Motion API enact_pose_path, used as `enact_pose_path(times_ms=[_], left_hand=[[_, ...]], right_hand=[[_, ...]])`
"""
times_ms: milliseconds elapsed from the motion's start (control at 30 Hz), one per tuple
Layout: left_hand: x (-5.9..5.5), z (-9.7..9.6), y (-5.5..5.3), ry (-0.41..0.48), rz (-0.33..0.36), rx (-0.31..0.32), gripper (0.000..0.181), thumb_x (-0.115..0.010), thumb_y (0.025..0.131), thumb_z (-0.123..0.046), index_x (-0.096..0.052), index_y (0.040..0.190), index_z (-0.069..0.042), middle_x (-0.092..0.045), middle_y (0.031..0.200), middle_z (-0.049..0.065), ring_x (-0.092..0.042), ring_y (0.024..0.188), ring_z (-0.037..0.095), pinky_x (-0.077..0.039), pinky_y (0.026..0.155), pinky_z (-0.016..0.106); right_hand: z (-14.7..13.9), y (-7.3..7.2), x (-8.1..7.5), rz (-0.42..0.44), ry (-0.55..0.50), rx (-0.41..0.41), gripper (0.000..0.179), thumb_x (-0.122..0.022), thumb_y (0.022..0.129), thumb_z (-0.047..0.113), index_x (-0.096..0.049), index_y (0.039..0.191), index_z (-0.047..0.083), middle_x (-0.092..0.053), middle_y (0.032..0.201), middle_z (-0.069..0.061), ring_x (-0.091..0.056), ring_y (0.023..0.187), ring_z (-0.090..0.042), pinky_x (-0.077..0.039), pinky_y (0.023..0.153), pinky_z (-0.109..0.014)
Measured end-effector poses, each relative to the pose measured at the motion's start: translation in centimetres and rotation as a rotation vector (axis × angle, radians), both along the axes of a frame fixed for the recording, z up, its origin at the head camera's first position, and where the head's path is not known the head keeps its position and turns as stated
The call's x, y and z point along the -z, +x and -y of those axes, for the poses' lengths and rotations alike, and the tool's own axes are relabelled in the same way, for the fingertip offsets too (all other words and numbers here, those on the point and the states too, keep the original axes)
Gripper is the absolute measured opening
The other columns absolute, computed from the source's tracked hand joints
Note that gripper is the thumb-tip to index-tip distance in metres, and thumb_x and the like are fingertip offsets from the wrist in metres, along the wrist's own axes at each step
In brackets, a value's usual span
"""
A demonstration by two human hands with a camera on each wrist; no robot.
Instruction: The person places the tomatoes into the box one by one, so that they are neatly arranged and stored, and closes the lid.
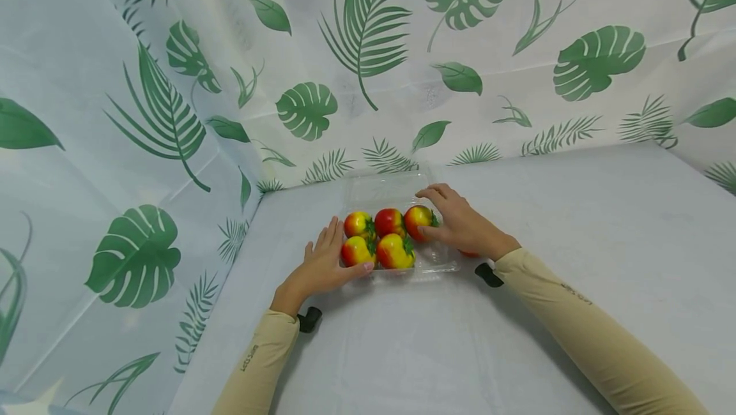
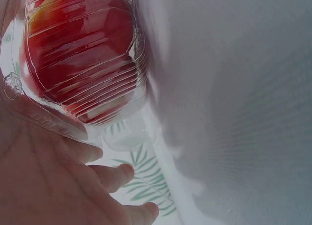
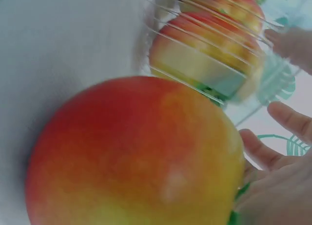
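Note:
A clear plastic clamshell box (image 1: pixel 438 268) holds several red-and-yellow fruits with green leafy tops, their exact kind unclear. My left hand (image 1: pixel 324 265) lies along the box's left side, fingers extended and thumb at the front edge. In the left wrist view, a red fruit (image 2: pixel 83 44) shows through the ribbed wall. Over the back right fruit (image 1: pixel 418 220) is my right hand (image 1: pixel 462 223), its thumb by the fruit's near side and its fingers spread, not curled round it. Outside the box, partly hidden under the right wrist, a loose fruit (image 3: pixel 136 152) lies on the table.
The box's clear lid (image 1: pixel 374 188) is folded back toward the leaf-printed curtain (image 1: pixel 397 83) behind the table. Another curtain side (image 1: pixel 132 211) closes off the left. The table's white cloth (image 1: pixel 402 351) extends in front and to the right.

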State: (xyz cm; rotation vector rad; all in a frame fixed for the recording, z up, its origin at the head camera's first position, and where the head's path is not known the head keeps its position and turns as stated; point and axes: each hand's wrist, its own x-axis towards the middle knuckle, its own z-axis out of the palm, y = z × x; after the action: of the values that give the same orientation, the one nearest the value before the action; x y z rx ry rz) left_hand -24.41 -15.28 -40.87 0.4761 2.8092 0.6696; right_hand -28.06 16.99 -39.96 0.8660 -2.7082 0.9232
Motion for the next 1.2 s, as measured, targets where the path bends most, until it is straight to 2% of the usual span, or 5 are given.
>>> enact_pose_path(times_ms=[233, 500, 867, 1000, 1200], left_hand=[[0.1, 0.0, 0.0, -0.001, 0.002, -0.005, 0.123, -0.062, 0.092, -0.076, -0.001, 0.171, -0.004, 0.008, 0.179, 0.011, 0.003, 0.164, 0.038, 0.003, 0.125, 0.067], [0.5, 0.2, 0.1, -0.008, 0.007, -0.005, 0.125, -0.061, 0.091, -0.079, 0.0, 0.171, -0.004, 0.008, 0.179, 0.011, 0.002, 0.164, 0.038, 0.002, 0.125, 0.068], [0.1, -0.1, -0.2, -0.012, 0.013, -0.005, 0.127, -0.06, 0.091, -0.081, 0.003, 0.171, -0.005, 0.01, 0.178, 0.011, 0.004, 0.164, 0.037, 0.003, 0.126, 0.066], [0.0, -0.1, -0.3, -0.004, 0.008, -0.011, 0.126, -0.061, 0.091, -0.079, 0.003, 0.171, -0.005, 0.009, 0.179, 0.01, 0.003, 0.164, 0.037, 0.003, 0.126, 0.066], [0.0, -0.1, -0.2, -0.013, 0.011, -0.001, 0.126, -0.06, 0.091, -0.08, 0.002, 0.171, -0.004, 0.009, 0.179, 0.011, 0.003, 0.164, 0.038, 0.002, 0.125, 0.067]], right_hand=[[-0.7, 0.0, -0.8, 0.01, -0.076, -0.037, 0.074, -0.076, 0.101, 0.026, -0.039, 0.162, 0.004, -0.032, 0.165, -0.022, -0.034, 0.15, -0.045, -0.032, 0.118, -0.069], [-1.0, 0.7, -1.7, 0.068, -0.097, -0.031, 0.081, -0.072, 0.103, 0.031, -0.03, 0.168, 0.007, -0.019, 0.174, -0.02, -0.023, 0.158, -0.045, -0.027, 0.119, -0.071], [-4.5, 1.5, -2.6, 0.147, -0.082, 0.006, 0.094, -0.079, 0.097, 0.042, -0.026, 0.171, 0.016, -0.016, 0.177, -0.013, -0.019, 0.16, -0.042, -0.026, 0.119, -0.073], [-5.8, 2.1, -2.7, 0.196, -0.074, 0.015, 0.1, -0.082, 0.095, 0.046, -0.024, 0.171, 0.019, -0.016, 0.177, -0.011, -0.026, 0.157, -0.04, -0.029, 0.117, -0.074], [-7.2, 2.9, -2.4, 0.256, -0.05, -0.014, 0.108, -0.086, 0.091, 0.045, -0.02, 0.172, 0.017, -0.014, 0.177, -0.012, -0.026, 0.156, -0.043, -0.026, 0.118, -0.075]])
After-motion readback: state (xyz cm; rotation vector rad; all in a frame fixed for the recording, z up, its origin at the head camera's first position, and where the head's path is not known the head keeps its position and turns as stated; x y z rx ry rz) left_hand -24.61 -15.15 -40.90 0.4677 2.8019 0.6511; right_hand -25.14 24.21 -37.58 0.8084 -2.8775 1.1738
